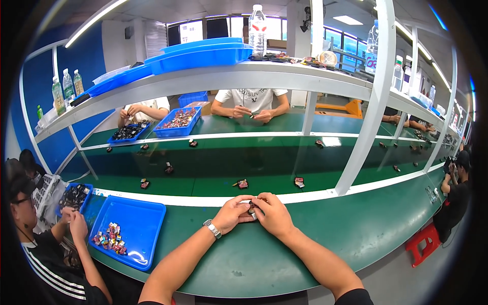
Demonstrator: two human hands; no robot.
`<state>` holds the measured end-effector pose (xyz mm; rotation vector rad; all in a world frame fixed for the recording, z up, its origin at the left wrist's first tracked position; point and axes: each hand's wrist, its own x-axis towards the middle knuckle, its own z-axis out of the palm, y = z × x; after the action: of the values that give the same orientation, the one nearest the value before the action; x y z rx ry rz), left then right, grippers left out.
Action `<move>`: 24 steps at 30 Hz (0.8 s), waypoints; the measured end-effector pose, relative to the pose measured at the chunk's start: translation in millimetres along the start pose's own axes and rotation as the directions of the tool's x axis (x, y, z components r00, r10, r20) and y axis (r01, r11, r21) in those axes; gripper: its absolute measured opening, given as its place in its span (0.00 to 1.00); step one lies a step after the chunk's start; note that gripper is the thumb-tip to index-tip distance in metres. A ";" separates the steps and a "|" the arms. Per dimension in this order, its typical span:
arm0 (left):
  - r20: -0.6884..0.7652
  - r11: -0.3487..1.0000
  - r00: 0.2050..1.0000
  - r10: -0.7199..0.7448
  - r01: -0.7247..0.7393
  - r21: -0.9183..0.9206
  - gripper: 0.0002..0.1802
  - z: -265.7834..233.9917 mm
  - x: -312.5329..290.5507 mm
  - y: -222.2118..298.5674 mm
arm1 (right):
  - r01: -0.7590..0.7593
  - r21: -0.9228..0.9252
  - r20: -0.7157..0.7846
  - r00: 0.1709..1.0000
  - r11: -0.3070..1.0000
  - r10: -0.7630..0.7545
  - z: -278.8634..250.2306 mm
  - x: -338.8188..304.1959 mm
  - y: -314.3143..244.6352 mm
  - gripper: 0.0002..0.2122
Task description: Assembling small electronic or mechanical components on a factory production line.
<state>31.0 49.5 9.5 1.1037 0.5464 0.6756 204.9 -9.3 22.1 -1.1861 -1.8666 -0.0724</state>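
Small dark component [251, 208] sits pinched between the closely gathered fingers of our left hand [232, 213] and right hand [274, 215], over the green bench [330, 234]. At nine o'clock from it, a blue tray [140, 218] holds loose reddish pieces [112, 240].

- We see a plain green table [335, 223] and a white frame [363, 137].
- Our watch [212, 230] is silver, our sleeve [356, 297] black.
- The small piece [252, 209] we hold looks dark with a pale patch.
- We see a bright blue tray [136, 218]; its parts [111, 239] mix red, black, white and yellow.
- We notice white stripes on a black shirt [53, 277].
- We spot a red stool [423, 245] and an orange truck [348, 108].
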 end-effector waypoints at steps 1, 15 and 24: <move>-0.012 1.000 1.000 0.008 -0.008 -0.020 0.17 0.9 -0.1 -2.0 | 0.021 -0.058 -0.002 1.000 0.998 -0.021 -0.7 -0.5 -2.1 0.11; -0.097 1.000 0.995 0.025 -0.024 0.012 0.14 7.1 1.8 -7.8 | 0.202 0.028 0.219 0.954 0.979 -0.203 -15.4 4.1 26.7 0.09; -0.007 0.999 0.999 0.039 -0.039 -0.005 0.17 2.9 -0.6 -3.4 | 0.000 0.097 0.212 0.977 0.995 -0.020 -14.4 2.5 19.3 0.06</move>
<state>33.3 46.2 7.4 1.1096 0.5296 0.7152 228.3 -4.0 25.0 -1.1545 -2.0382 0.1435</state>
